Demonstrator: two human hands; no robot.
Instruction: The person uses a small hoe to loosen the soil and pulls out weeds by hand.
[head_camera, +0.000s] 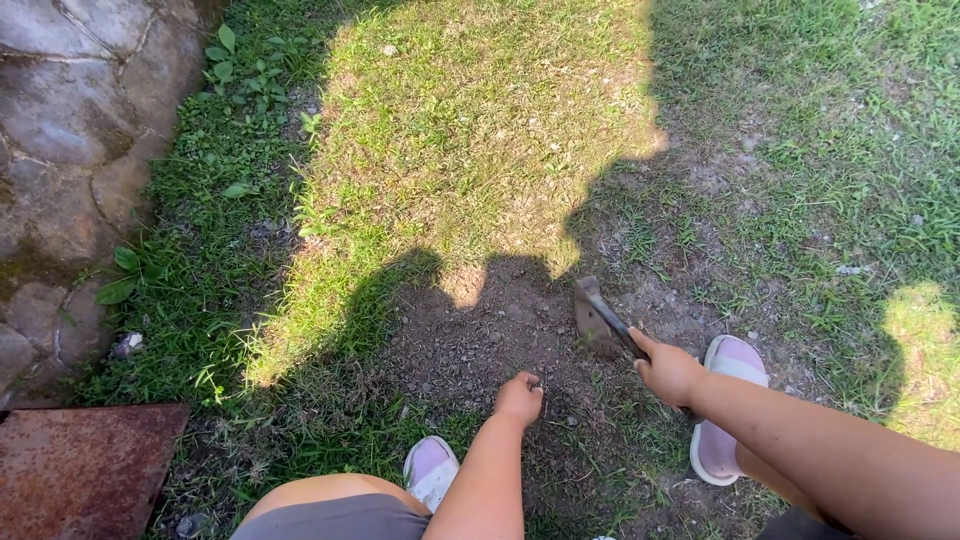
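Hoe (597, 318) gripped by right hand (668, 372) (left hand (519, 397) fisted on soil (470, 340))

hoe blade (592, 318) rests on soil (470, 345) between two slippers (725, 405), stone paving (70, 150) far left.

At six o'clock the edge cuts both forearms; the right hand (668, 372) hides most of the hoe (598, 320) handle; whatever the left hand (520, 397) pinches is too small to tell
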